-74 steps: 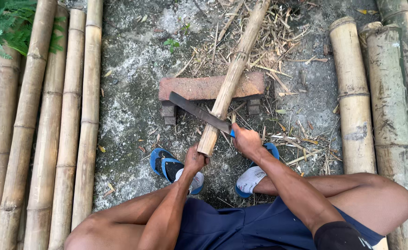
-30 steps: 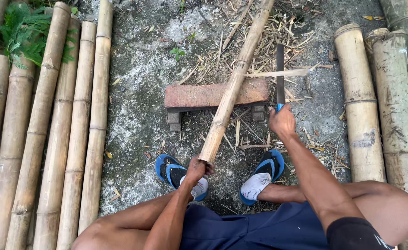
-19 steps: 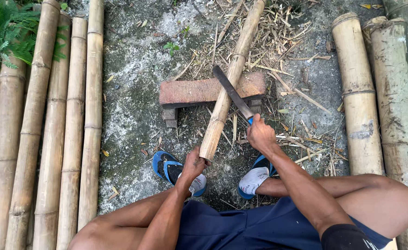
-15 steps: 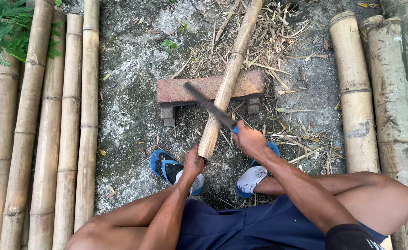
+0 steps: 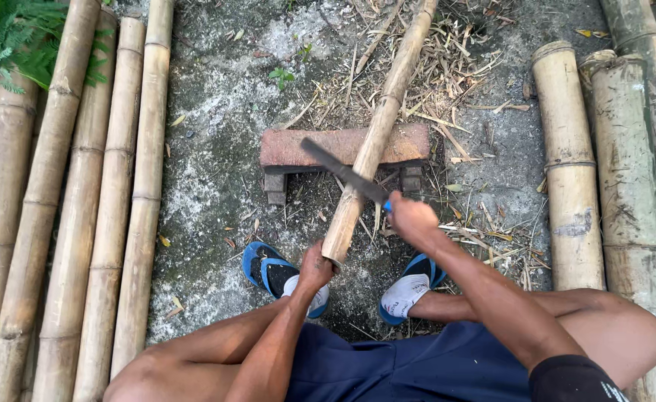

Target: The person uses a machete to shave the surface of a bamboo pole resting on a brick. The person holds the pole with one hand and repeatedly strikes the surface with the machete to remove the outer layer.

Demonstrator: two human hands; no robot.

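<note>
Chopping step: left hand [image 5: 314,266] gripping pole [image 5: 376,138] end, right hand [image 5: 411,217] closed on machete [image 5: 343,173], blade on pole beyond left hand. Next needing firm, controlled cut.

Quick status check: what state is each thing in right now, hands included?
Bamboo pole: propped slanting across the block, near end held.
Machete: blade laid against the pole.
Left hand: gripping the pole's near end.
Right hand: closed on the machete handle.
Wooden block: flat on the ground.
</note>
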